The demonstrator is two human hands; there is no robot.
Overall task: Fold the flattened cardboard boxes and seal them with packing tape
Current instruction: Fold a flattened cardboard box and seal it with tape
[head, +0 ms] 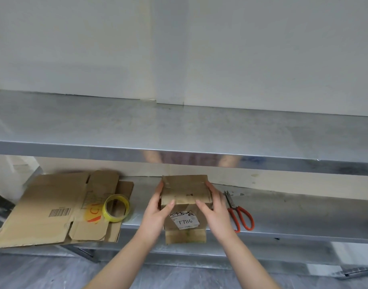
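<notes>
Left hand [156, 207]: I grip the box [185, 190], thumb on top.
Right hand [215, 207]: I grip its right side.
Tape roll [116, 207]: on flattened cardboard [49, 205].
Scissors [240, 213]: on surface [304, 215].

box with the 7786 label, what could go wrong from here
1. The left hand and right hand both hold the box, but the tape roll lies apart on the flattened cardboard; releasing a hand to fetch it may let flaps spring open.
2. The box overhangs the shelf front edge and could tip off.
3. The scissors beside the right hand could get knocked.
</notes>
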